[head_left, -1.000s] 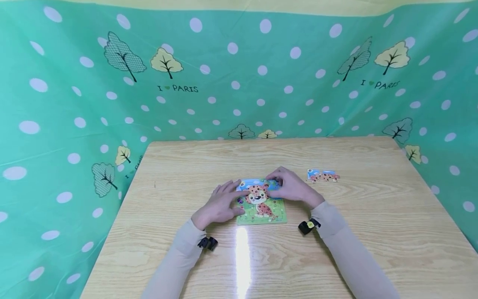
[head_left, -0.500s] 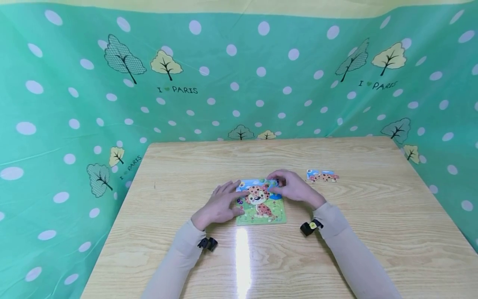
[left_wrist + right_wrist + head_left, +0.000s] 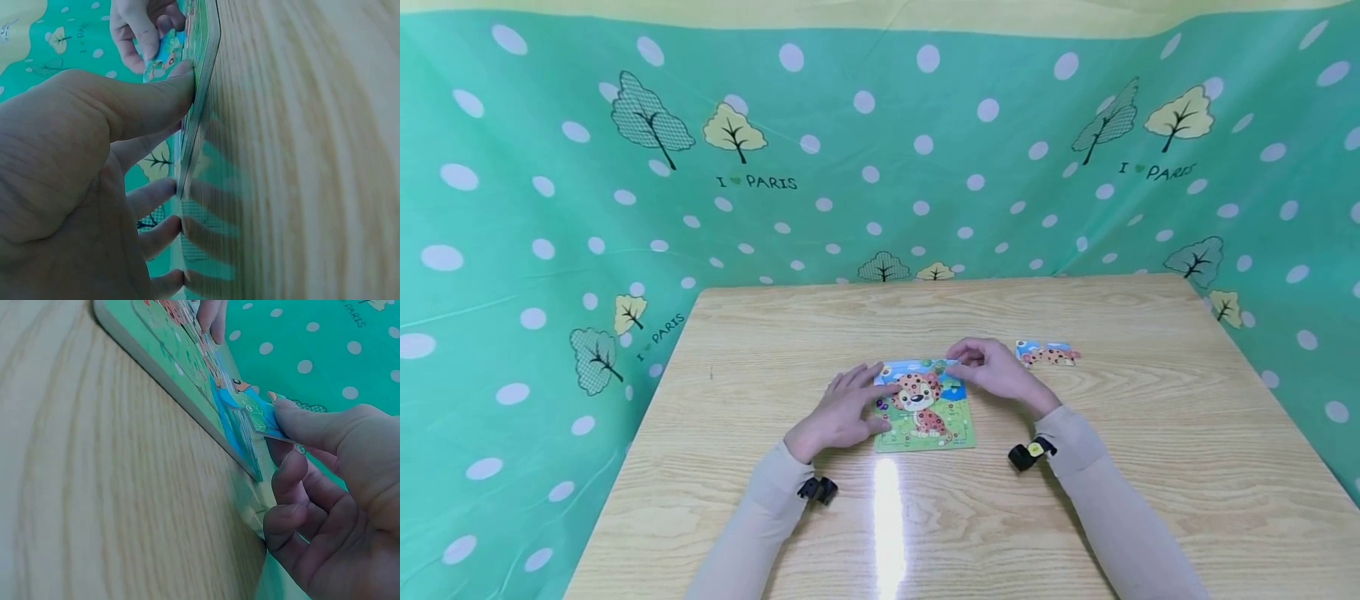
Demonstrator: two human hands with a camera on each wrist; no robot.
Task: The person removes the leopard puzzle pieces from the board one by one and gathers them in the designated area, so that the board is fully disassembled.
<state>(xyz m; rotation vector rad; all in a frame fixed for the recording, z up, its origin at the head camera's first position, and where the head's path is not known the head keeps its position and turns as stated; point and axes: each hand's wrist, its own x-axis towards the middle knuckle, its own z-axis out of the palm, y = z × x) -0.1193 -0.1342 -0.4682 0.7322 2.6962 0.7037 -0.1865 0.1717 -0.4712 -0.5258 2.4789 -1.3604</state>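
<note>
A square jigsaw puzzle board (image 3: 962,435) with a spotted leopard cub on green and blue lies on the table. My left hand (image 3: 842,410) rests at its left side, fingers spread and thumb on the board. At the top right corner, my right hand (image 3: 997,372) pinches a blue and green puzzle piece (image 3: 261,417) between thumb and fingers. The right wrist view shows this piece tilted, its near edge raised above the board. My left thumb (image 3: 159,100) lies over the board's edge in the left wrist view.
Several loose puzzle pieces (image 3: 1048,356) with sky and leopard spots lie on the wooden table (image 3: 1150,433), right of my right hand. A green dotted cloth (image 3: 820,183) hangs behind and beside the table. A bright reflection runs down the tabletop in front of the board.
My right hand has shifted slightly to the right at the board's top corner, uncovering more of the picture there. The left hand and the board stay in place.
</note>
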